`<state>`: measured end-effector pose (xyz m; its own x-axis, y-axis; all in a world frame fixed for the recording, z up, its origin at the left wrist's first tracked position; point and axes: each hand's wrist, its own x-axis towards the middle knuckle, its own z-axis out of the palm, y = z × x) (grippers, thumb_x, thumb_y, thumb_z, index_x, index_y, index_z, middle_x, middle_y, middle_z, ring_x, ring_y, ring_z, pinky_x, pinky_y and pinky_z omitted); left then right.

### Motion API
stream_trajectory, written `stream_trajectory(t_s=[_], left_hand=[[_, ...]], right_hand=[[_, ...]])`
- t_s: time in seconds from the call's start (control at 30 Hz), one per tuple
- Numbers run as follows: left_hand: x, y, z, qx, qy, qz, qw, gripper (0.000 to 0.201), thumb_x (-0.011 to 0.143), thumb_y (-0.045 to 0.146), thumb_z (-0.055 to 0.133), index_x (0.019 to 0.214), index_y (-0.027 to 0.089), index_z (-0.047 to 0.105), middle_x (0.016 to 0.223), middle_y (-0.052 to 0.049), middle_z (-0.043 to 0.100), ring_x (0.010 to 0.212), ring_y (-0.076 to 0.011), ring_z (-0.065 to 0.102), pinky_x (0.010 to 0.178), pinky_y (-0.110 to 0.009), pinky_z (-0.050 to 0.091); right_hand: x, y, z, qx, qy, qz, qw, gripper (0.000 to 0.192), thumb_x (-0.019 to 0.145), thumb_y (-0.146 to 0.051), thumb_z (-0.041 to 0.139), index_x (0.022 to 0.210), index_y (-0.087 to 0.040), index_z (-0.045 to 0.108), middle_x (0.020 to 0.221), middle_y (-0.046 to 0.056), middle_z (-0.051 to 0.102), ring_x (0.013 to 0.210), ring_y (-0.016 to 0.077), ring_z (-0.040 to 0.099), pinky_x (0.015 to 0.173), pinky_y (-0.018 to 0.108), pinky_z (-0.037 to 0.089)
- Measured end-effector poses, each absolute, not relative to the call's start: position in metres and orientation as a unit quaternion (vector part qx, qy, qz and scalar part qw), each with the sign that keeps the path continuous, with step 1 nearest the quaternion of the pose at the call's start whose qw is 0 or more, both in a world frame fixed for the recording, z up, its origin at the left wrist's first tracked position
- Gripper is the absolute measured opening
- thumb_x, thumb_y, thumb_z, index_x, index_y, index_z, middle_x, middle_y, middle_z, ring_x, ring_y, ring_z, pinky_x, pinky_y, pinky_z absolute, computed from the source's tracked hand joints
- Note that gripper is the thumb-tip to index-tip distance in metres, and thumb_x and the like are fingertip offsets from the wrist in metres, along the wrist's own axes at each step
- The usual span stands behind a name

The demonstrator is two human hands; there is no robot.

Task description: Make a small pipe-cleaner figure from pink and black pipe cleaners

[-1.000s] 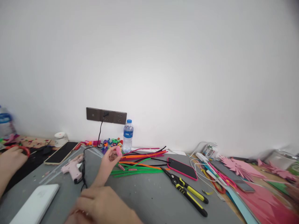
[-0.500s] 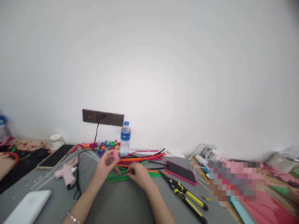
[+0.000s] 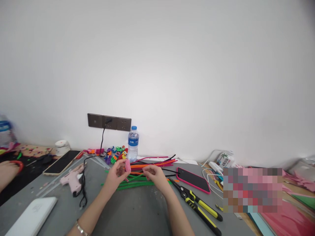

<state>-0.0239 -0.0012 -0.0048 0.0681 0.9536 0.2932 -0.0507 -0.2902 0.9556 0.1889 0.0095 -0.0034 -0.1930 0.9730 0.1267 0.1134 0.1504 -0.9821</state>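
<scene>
My left hand [image 3: 117,173] is closed in a pinch around a small pink coiled piece [image 3: 128,165], which looks like bent pipe cleaner. To its right, my right hand [image 3: 155,175] has its thumb and fingers pressed together; what they hold, if anything, I cannot make out. Both hands hover over a spread of pipe cleaners: green ones [image 3: 134,185] nearest me, orange and red ones [image 3: 162,164] behind. Right of my right hand lie black-and-yellow pliers [image 3: 194,203], their tips close to the green pipe cleaners.
A pink-cased phone [image 3: 193,180] lies right of the pipe cleaners. Behind stand a water bottle [image 3: 133,144] and small colourful figures [image 3: 114,154]. At left are a pink glue gun [image 3: 72,182], its cord, another phone [image 3: 62,163] and a white box-like device [image 3: 33,214]. Another person's hand [image 3: 10,172] holds orange-handled scissors.
My right hand has risen slightly and shifted right, off the green pipe cleaners. My left hand still holds the pink piece. The view has shifted a little.
</scene>
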Motion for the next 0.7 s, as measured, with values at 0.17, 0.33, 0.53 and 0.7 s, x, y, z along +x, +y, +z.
stream_trajectory(t_s=[0.17,0.33,0.53,0.7], left_hand=[[-0.022,-0.003,-0.010,0.605,0.400,0.521,0.450,0.049,0.072,0.034,0.073,0.115,0.016,0.058,0.088,-0.007,0.069,0.068,-0.0179,0.062,0.056,-0.029,0.055],[-0.018,-0.005,-0.010,0.623,0.413,0.489,0.450,0.053,0.069,0.039,0.074,0.115,0.015,0.062,0.095,-0.008,0.071,0.075,-0.0198,0.064,0.064,-0.029,0.051],[-0.017,-0.007,-0.007,0.615,0.413,0.478,0.472,0.058,0.069,0.042,0.075,0.118,0.015,0.061,0.103,-0.011,0.072,0.090,-0.0247,0.064,0.075,-0.033,0.051],[-0.017,-0.005,-0.007,0.602,0.412,0.475,0.493,0.063,0.066,0.044,0.076,0.119,0.014,0.060,0.106,-0.012,0.071,0.095,-0.0269,0.064,0.080,-0.036,0.051]], right_hand=[[0.188,0.005,0.008,-0.413,-0.557,0.542,0.475,0.027,0.069,-0.040,0.072,0.073,-0.015,0.063,0.057,0.000,0.063,0.053,0.0127,0.055,0.048,0.022,0.034],[0.183,0.003,0.015,-0.383,-0.530,0.535,0.535,0.030,0.071,-0.045,0.072,0.076,-0.016,0.063,0.058,-0.001,0.064,0.049,0.0103,0.052,0.047,0.021,0.035],[0.179,0.006,0.013,-0.340,-0.533,0.519,0.575,0.033,0.074,-0.050,0.070,0.080,-0.019,0.062,0.066,0.002,0.068,0.053,0.0140,0.060,0.047,0.023,0.043],[0.183,0.007,0.009,-0.362,-0.520,0.520,0.573,0.035,0.068,-0.050,0.075,0.080,-0.018,0.067,0.074,0.005,0.071,0.072,0.0208,0.068,0.068,0.033,0.054]])
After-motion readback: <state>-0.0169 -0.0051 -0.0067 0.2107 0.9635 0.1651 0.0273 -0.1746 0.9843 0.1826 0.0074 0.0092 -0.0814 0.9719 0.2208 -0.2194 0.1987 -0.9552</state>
